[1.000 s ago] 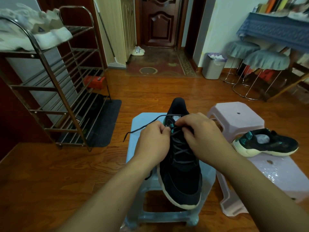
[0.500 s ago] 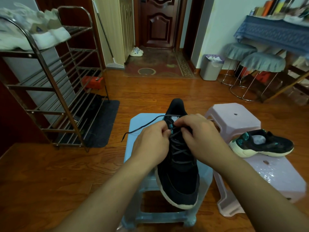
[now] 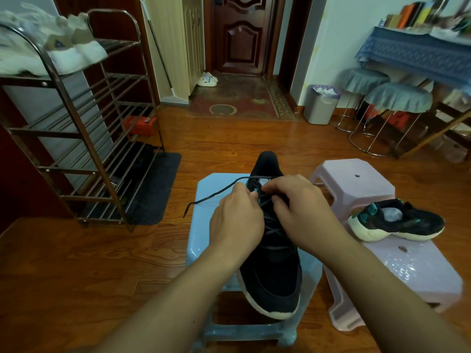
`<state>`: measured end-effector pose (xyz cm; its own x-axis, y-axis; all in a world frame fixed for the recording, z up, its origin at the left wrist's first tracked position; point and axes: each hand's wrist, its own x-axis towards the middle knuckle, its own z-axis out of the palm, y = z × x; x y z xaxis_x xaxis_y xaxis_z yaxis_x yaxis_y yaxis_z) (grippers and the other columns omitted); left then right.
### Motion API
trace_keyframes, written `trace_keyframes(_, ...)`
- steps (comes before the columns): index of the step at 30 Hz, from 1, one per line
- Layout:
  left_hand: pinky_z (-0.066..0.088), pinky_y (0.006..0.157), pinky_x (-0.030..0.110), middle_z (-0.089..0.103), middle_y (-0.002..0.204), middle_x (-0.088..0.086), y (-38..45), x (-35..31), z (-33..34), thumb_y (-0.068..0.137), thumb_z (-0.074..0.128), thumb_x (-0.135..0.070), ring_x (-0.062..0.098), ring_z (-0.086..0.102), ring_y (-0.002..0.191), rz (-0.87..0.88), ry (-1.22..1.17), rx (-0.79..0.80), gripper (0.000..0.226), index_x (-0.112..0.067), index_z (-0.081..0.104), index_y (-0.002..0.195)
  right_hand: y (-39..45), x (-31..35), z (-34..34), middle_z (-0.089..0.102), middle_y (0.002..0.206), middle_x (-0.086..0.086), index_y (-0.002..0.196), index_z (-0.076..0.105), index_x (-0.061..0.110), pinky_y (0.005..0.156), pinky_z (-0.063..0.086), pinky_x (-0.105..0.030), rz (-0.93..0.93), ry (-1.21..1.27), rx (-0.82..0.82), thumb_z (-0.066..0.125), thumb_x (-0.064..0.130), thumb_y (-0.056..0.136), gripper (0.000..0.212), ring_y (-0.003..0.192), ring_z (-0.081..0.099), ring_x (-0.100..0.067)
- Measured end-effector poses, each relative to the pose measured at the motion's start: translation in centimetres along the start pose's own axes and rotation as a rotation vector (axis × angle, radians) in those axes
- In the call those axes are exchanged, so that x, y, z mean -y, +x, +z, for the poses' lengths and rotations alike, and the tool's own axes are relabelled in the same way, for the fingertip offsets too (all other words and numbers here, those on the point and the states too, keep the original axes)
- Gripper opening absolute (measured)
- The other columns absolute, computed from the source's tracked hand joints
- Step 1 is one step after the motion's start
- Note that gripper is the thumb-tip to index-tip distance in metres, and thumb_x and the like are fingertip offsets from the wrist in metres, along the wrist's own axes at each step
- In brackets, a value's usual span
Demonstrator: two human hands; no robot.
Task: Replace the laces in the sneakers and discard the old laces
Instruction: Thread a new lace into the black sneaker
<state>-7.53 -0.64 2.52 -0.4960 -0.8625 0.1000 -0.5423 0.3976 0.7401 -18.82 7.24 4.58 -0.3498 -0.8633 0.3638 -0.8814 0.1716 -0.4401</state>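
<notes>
A black sneaker (image 3: 274, 273) with a white sole lies on a light blue stool (image 3: 204, 233), toe toward me. A dark lace (image 3: 214, 193) runs from its top eyelets out to the left over the stool. My left hand (image 3: 235, 221) has its fingers curled at the teal upper eyelets on the left side. My right hand (image 3: 299, 212) pinches the lacing at the tongue on the right side. The second black sneaker (image 3: 397, 221), without a lace that I can see, rests on a pink stool (image 3: 418, 266) to the right.
A metal shoe rack (image 3: 84, 138) with white shoes on top stands at the left. A grey waste bin (image 3: 321, 104) sits by the far wall. Another pink stool (image 3: 354, 179), two covered round stools (image 3: 397, 98) and a draped table are at the right.
Both hands stay at the sneaker's top eyelets with only small finger shifts. The view has drifted slightly; the lace end still trails left.
</notes>
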Motion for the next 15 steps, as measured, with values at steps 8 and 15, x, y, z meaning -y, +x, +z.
trace_keyframes(8,0.053,0.078,0.039,0.061,0.091,-0.007,1.9,0.4,0.1,0.104,0.057,-0.03,0.014,0.061,0.086,-0.007,-0.301,-0.008,0.009,-0.022,0.056,0.104,0.0,-0.3,1.0,0.051,0.127,0.013,0.114,0.068,0.022,0.096,0.051,-0.043,0.013,0.104,-0.086,0.054,0.005,0.095,0.029,0.112,0.057,-0.019)
trace_keyframes(15,0.048,0.062,0.04,0.063,0.081,-0.001,3.6,-0.6,-0.4,0.096,0.056,-0.031,0.02,0.061,0.073,0.01,-0.148,0.01,0.015,-0.02,0.057,0.086,0.5,-0.2,0.8,0.055,0.12,0.01,0.116,0.067,0.019,0.095,0.049,-0.03,-0.015,0.11,-0.083,0.053,-0.001,0.092,0.033,0.108,0.054,-0.007)
